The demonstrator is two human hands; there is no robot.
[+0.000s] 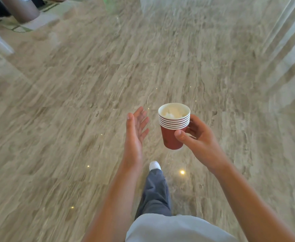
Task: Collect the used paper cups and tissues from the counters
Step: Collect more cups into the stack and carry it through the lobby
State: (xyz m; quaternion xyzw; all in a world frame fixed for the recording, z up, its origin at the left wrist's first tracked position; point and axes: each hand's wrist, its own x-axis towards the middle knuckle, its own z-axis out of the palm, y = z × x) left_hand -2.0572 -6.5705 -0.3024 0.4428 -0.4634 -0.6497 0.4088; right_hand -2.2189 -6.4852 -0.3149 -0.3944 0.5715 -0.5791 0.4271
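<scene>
My right hand (198, 138) pinched the nested red paper cups (173, 125) below their rims, tissue (173, 113) stuffed inside; light, crushable, I judged. Left hand (137, 126) hovered beside, fingers spread, empty.

An indoor public or commercial space, perhaps a lobby, café or hall; which one cannot be told. The floor (94, 81) is large polished stone-look tile, glossy enough to mirror small ceiling lights (182, 172). A patterned rug (19, 26) lies at the far left corner with dark furniture upon it, blurred. Pale vertical panels (290, 49) run along the right edge.
</scene>
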